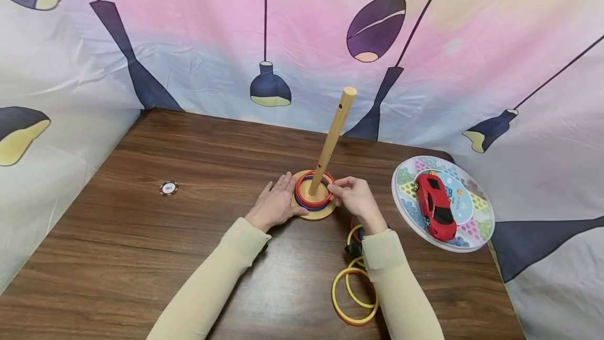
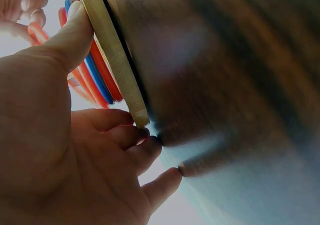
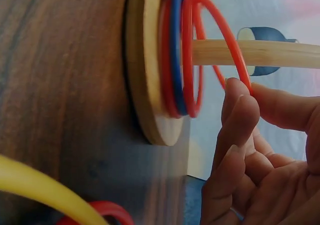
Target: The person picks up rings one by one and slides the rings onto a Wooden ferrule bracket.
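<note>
right hand (image 1: 357, 198): fingers clamped on red ring (image 3: 233, 41) | ring: tilted around peg (image 1: 335, 130), above stacked rings (image 3: 176, 60) | left hand (image 1: 278, 204): fingers extended at base (image 1: 318, 216) edge | handling guess: light, stiffish, maybe slick, not fragile; pinch outer rim

Yellow ring (image 3: 45, 189) cut off in right wrist view, disc lettering (image 1: 449, 191) too small to read
</note>
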`<state>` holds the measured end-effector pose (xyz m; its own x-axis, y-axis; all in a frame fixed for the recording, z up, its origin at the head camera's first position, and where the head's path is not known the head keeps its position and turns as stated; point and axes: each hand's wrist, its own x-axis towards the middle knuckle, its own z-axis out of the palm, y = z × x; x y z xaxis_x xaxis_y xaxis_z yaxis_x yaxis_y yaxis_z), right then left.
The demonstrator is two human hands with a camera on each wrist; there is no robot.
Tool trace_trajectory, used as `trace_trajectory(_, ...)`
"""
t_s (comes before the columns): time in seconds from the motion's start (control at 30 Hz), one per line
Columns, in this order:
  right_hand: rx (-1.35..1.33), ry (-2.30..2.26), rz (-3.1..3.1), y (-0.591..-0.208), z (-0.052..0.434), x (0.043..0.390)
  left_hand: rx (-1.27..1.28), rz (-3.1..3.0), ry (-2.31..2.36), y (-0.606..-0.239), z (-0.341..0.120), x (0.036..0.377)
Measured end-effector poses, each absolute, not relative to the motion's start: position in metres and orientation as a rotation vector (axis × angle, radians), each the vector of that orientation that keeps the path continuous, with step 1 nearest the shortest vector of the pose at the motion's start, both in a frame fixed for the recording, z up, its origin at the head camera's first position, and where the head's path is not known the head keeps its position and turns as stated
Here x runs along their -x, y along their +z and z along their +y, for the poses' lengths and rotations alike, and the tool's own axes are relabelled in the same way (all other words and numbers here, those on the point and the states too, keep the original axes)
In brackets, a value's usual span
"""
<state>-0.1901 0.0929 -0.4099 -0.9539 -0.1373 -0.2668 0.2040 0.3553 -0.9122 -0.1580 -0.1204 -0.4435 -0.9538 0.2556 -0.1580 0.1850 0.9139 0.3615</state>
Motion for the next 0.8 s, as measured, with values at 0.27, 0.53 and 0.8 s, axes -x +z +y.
trace_trajectory(0.27, -0.093, -1.527, 2.358, -0.417, 0.092, 0.190, -0.327, 2.860, 0.547, -0.445, -0.120, 0.158)
trace_trajectory(0.53, -0.054, -1.393, 2.453, -0.420, 0.094, 0.189, -0.327, 2.859, 0.542, -0.445, -0.120, 0.159)
trace_trajectory(0.8, 0.018, -1.300, 2.521, -0.412, 0.108, 0.182, -0.313, 2.876, 0.498, -0.444, -0.119, 0.159)
